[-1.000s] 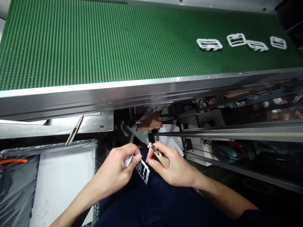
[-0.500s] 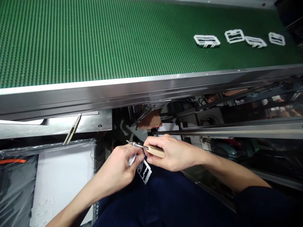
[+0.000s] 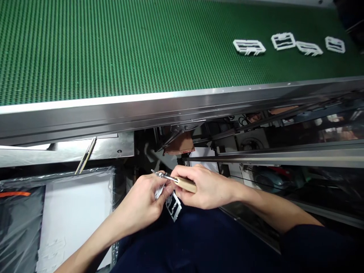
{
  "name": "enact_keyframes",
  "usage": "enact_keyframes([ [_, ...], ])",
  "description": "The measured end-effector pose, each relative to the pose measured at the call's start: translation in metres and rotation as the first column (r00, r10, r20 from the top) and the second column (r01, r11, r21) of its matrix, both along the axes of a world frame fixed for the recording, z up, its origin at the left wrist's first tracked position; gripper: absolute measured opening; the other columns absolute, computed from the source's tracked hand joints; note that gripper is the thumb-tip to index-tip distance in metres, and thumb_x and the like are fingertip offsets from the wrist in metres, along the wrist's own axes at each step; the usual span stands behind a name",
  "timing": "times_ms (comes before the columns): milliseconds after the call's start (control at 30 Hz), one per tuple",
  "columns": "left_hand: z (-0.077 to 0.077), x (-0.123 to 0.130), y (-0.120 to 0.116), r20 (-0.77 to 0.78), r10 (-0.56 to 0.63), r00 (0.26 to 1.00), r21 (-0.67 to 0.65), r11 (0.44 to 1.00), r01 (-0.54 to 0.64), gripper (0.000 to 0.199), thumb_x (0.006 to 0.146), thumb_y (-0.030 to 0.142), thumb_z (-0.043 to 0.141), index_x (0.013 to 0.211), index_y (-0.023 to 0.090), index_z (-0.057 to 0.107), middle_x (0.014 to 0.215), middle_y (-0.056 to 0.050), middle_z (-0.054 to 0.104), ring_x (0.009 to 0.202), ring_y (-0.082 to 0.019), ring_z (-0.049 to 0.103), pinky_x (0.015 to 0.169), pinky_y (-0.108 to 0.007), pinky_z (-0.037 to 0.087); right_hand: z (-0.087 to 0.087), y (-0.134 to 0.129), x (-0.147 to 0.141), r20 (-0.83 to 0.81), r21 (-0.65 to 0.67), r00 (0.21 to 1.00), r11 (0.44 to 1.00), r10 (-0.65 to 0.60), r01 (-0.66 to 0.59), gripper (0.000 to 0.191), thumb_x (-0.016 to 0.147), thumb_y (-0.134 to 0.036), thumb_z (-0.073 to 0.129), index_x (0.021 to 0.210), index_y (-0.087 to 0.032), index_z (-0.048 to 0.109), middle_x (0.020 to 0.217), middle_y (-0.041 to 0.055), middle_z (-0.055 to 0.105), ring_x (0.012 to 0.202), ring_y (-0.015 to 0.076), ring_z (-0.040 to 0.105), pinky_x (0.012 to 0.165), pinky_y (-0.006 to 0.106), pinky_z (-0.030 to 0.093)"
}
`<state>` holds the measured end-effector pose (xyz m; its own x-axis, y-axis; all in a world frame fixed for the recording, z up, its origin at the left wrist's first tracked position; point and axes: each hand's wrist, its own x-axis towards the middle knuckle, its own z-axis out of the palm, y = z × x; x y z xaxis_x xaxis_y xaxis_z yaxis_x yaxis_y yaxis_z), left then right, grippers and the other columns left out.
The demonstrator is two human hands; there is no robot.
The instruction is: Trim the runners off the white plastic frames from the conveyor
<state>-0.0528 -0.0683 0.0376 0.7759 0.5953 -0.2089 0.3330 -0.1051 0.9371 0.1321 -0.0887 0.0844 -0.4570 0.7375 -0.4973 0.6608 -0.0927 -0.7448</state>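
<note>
My left hand (image 3: 149,197) is closed on a white plastic frame (image 3: 174,206), whose lower end hangs below the fingers. Part of the frame is hidden behind my thumb and fingers. My right hand (image 3: 200,186) grips a pair of nippers (image 3: 185,184) by the beige handles. Their pointed metal jaws reach left over my left fingertips, beside the upper part of the frame. Whether the jaws touch the plastic cannot be made out.
Ahead runs a green conveyor belt (image 3: 113,49) with a metal edge (image 3: 142,104). Several white plastic frames (image 3: 249,47) lie on its right side. At the left are a pen-like tool (image 3: 85,156) and a plastic-wrapped box (image 3: 76,216) with faint, thin pieces inside.
Both hands hold nearly the same pose, my right hand and the nippers shifting slightly. The view has tilted a little, so the belt's frames appear slightly higher and farther right.
</note>
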Motion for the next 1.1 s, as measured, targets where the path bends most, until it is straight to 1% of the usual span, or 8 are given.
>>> enact_keyframes([
  [167, -0.004, -0.002, 0.002, -0.029, -0.006, 1.000, -0.019, 1.000, 0.006, 0.027, 0.092, 0.032, 0.041, 0.072, 0.018, 0.052, 0.069, 0.001, 0.053, 0.064, -0.014, 0.049, 0.060, -0.025, 0.035, -0.002, -0.003, 0.012, -0.004, -0.021, 0.998, 0.998, -0.059, 0.059, 0.014, 0.072, -0.016, 0.050, 0.084, -0.022, 0.045, 0.072, -0.0059, 0.054, 0.060, 0.0074, 0.048, 0.053, 0.018, 0.034],
  [267, -0.006, -0.004, 0.005, -0.048, -0.015, 0.999, -0.040, 0.999, 0.013, 0.027, 0.091, 0.033, 0.041, 0.072, 0.018, 0.051, 0.069, 0.002, 0.051, 0.063, -0.013, 0.047, 0.060, -0.025, 0.034, -0.005, -0.008, 0.025, 0.135, 0.038, 0.990, 0.999, 0.031, -0.036, 0.011, 0.073, -0.016, 0.050, 0.082, -0.021, 0.046, 0.069, -0.0058, 0.053, 0.059, 0.0084, 0.046, 0.055, 0.020, 0.033],
  [400, -0.007, -0.006, 0.008, -0.060, -0.035, 0.998, -0.079, 0.996, 0.030, 0.027, 0.092, 0.033, 0.040, 0.071, 0.018, 0.050, 0.069, 0.003, 0.051, 0.063, -0.012, 0.046, 0.060, -0.025, 0.034, -0.008, -0.017, 0.041, 0.300, 0.066, 0.939, 0.978, 0.170, -0.198, 0.013, 0.074, -0.019, 0.052, 0.087, -0.022, 0.051, 0.080, -0.0017, 0.057, 0.073, 0.0135, 0.052, 0.068, 0.025, 0.036],
  [600, -0.005, -0.005, 0.008, -0.062, -0.061, 0.996, -0.070, 0.996, 0.057, 0.025, 0.092, 0.032, 0.040, 0.071, 0.019, 0.049, 0.068, 0.004, 0.051, 0.063, -0.012, 0.045, 0.059, -0.024, 0.033, 0.003, -0.012, 0.042, 0.389, 0.087, 0.882, 0.943, 0.266, -0.323, 0.023, 0.075, -0.020, 0.054, 0.098, -0.020, 0.056, 0.086, 0.0030, 0.058, 0.080, 0.0177, 0.053, 0.073, 0.029, 0.036],
  [733, -0.004, -0.003, 0.008, -0.062, -0.072, 0.995, -0.068, 0.995, 0.068, 0.025, 0.091, 0.031, 0.041, 0.071, 0.019, 0.049, 0.067, 0.004, 0.050, 0.062, -0.012, 0.044, 0.058, -0.024, 0.033, 0.011, -0.004, 0.040, 0.414, 0.103, 0.851, 0.912, 0.324, -0.398, 0.021, 0.078, -0.024, 0.052, 0.098, -0.020, 0.057, 0.085, 0.0032, 0.058, 0.078, 0.0179, 0.052, 0.072, 0.029, 0.036],
  [900, -0.003, 0.001, 0.007, -0.040, -0.064, 0.997, -0.060, 0.996, 0.062, 0.024, 0.091, 0.029, 0.041, 0.071, 0.018, 0.049, 0.066, 0.005, 0.049, 0.061, -0.011, 0.043, 0.058, -0.024, 0.033, 0.014, 0.001, 0.043, 0.472, 0.127, 0.795, 0.863, 0.381, -0.489, 0.019, 0.078, -0.027, 0.052, 0.095, -0.020, 0.056, 0.085, 0.0032, 0.058, 0.073, 0.0170, 0.049, 0.069, 0.029, 0.034],
  [1033, -0.003, 0.002, 0.005, -0.026, -0.053, 0.998, -0.069, 0.996, 0.052, 0.024, 0.090, 0.028, 0.042, 0.071, 0.018, 0.049, 0.066, 0.004, 0.049, 0.061, -0.012, 0.043, 0.057, -0.024, 0.032, 0.017, 0.005, 0.044, 0.508, 0.172, 0.759, 0.815, 0.407, -0.553, 0.009, 0.077, -0.022, 0.049, 0.085, -0.020, 0.053, 0.077, 0.0022, 0.057, 0.066, 0.0154, 0.046, 0.063, 0.028, 0.029],
  [1100, -0.004, 0.001, 0.004, -0.018, -0.033, 0.999, -0.106, 0.994, 0.031, 0.025, 0.090, 0.030, 0.043, 0.070, 0.017, 0.050, 0.065, 0.004, 0.047, 0.061, -0.012, 0.041, 0.057, -0.025, 0.031, 0.018, 0.006, 0.043, 0.516, 0.181, 0.760, 0.817, 0.396, -0.548, 0.006, 0.076, -0.019, 0.048, 0.080, -0.020, 0.052, 0.069, 0.0007, 0.055, 0.060, 0.0138, 0.043, 0.058, 0.027, 0.026],
])
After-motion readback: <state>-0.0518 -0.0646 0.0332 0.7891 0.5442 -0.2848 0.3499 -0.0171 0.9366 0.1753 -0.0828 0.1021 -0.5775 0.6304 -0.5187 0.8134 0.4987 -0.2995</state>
